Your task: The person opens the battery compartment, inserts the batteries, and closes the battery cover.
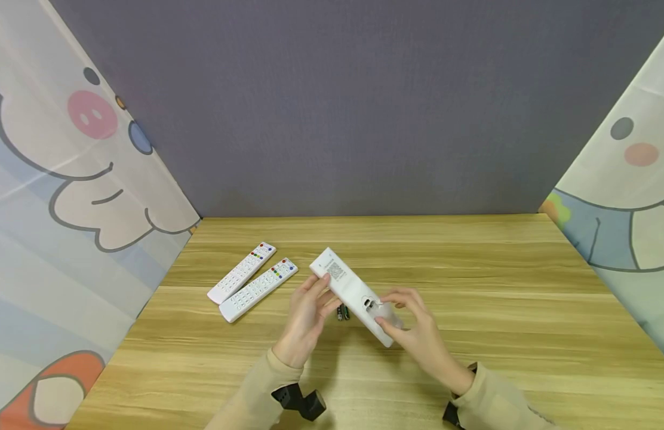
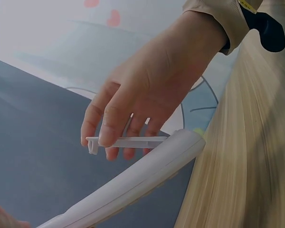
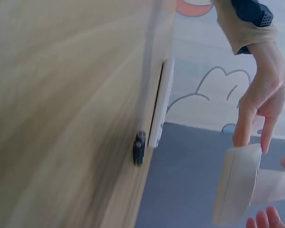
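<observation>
A white remote control (image 1: pixel 356 292) is held back side up over the table, its battery bay open at the near end. My left hand (image 1: pixel 305 316) grips the remote near its far end, thumb on the back face beside a printed code square. My right hand (image 1: pixel 420 334) is at the other end and pinches a white battery cover (image 2: pixel 137 142) between thumb and fingers. In the left wrist view the cover stands at an angle to the remote, one end right at its edge. Beneath the remote, two small batteries (image 1: pixel 343 312) lie on the table, partly hidden.
Two more white remotes, one behind (image 1: pixel 242 273) and one in front (image 1: pixel 258 290), lie buttons up side by side on the left of the wooden table (image 1: pixel 498 269). A grey panel (image 1: pixel 353 119) stands along the back edge, with cartoon-printed cloths (image 1: pixel 68 179) at both sides.
</observation>
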`<action>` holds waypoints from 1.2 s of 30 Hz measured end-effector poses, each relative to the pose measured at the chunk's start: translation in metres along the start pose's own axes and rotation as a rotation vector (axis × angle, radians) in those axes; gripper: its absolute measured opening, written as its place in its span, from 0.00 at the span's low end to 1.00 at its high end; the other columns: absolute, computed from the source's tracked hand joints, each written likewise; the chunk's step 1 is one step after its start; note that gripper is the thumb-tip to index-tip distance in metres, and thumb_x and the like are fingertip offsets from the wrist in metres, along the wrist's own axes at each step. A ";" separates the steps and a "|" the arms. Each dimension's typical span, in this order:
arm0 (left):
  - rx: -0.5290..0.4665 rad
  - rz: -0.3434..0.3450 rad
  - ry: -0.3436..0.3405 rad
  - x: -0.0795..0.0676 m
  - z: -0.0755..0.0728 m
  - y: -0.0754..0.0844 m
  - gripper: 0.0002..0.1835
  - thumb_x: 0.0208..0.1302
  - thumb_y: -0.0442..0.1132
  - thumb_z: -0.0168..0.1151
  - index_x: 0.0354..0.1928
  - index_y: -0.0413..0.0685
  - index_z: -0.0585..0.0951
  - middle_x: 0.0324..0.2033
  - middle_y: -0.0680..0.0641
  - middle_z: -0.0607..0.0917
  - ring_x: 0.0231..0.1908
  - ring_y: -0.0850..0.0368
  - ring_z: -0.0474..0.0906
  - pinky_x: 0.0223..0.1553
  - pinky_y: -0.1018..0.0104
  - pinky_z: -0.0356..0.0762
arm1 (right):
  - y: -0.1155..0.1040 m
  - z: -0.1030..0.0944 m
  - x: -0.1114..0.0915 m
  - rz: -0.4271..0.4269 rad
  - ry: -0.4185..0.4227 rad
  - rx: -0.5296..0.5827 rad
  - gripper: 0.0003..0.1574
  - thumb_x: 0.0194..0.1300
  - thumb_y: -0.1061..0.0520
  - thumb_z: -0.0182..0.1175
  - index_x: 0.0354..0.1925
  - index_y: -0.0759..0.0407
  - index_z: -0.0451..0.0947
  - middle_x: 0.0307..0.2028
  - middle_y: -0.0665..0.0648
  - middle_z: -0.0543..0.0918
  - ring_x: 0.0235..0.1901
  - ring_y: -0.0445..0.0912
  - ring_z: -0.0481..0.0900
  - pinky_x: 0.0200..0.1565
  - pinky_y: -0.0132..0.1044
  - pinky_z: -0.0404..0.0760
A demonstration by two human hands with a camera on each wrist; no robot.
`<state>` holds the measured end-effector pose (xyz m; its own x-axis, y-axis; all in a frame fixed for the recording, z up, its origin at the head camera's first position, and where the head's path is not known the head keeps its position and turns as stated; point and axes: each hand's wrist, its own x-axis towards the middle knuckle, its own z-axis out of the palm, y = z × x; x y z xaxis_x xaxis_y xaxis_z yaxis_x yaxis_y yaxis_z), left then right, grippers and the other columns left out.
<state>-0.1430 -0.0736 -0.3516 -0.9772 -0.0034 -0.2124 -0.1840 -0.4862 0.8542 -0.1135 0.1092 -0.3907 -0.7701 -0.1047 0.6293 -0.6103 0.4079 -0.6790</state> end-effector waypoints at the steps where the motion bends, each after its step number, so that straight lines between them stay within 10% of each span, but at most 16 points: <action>1: -0.002 -0.003 0.004 0.000 0.000 0.000 0.23 0.64 0.34 0.49 0.57 0.29 0.62 0.42 0.41 0.75 0.36 0.56 0.78 0.41 0.64 0.78 | -0.001 0.000 0.000 0.018 0.012 0.030 0.25 0.37 0.69 0.68 0.39 0.62 0.75 0.42 0.58 0.75 0.40 0.42 0.71 0.41 0.32 0.76; 11: -0.014 -0.010 0.009 0.001 -0.001 0.000 0.21 0.64 0.33 0.47 0.57 0.30 0.63 0.42 0.42 0.75 0.37 0.55 0.78 0.42 0.62 0.78 | -0.002 0.002 -0.002 0.165 0.038 0.295 0.21 0.43 0.75 0.63 0.39 0.67 0.74 0.38 0.59 0.73 0.34 0.40 0.70 0.40 0.26 0.75; 36: -0.036 -0.049 0.014 0.001 -0.013 0.002 0.21 0.64 0.34 0.48 0.58 0.32 0.62 0.42 0.44 0.75 0.39 0.54 0.77 0.44 0.63 0.77 | 0.010 -0.012 0.006 0.193 0.028 0.305 0.21 0.48 0.74 0.60 0.44 0.68 0.75 0.39 0.57 0.76 0.37 0.39 0.75 0.42 0.29 0.77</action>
<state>-0.1430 -0.0859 -0.3560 -0.9655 0.0094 -0.2603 -0.2275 -0.5173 0.8250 -0.1216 0.1232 -0.3890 -0.8739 -0.0253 0.4854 -0.4844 0.1278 -0.8655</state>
